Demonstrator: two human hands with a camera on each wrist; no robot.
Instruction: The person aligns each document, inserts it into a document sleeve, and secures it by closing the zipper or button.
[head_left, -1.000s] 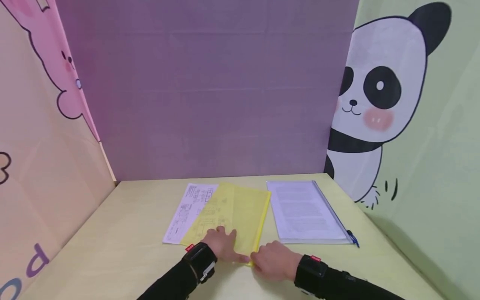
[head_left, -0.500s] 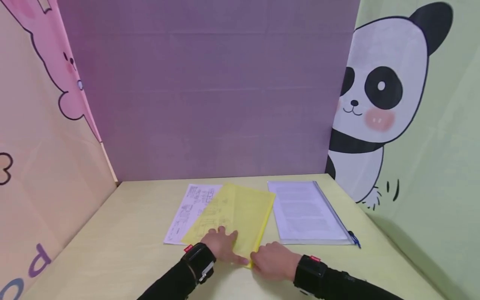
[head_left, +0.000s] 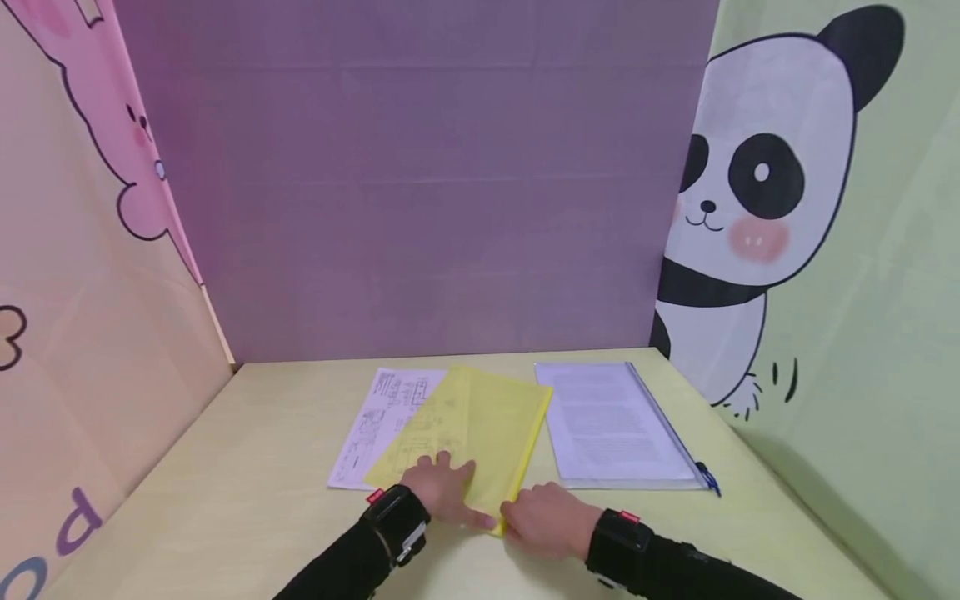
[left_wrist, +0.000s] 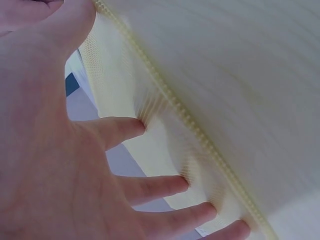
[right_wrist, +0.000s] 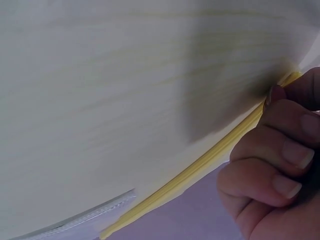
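Note:
A translucent yellow zip pouch [head_left: 487,433] lies turned at a slant over a printed sheet [head_left: 382,417]. My left hand [head_left: 442,492] rests on its near part with fingers spread, the fingertips [left_wrist: 130,126] pressing dents into the mesh-like surface. The left thumb reaches to the pouch's near right corner. There my right hand [head_left: 551,521], its fingers curled, pinches the end of the yellow zip edge [right_wrist: 185,177]. What exactly sits between thumb and forefinger is partly hidden. In the left wrist view, a beaded edge [left_wrist: 185,117] runs diagonally along the pouch.
A clear zip pouch [head_left: 615,425] with printed pages lies on the right, its blue zip pull [head_left: 707,477] at the near right corner. The pale tabletop [head_left: 247,467] ends at a purple back panel [head_left: 450,183]. Side walls carry cartoon drawings, including a panda [head_left: 757,192].
The yellow pouch has swung slightly to the right at its far end, so its right corner now reaches the clear pouch. Both hands stay almost in place at the near corner.

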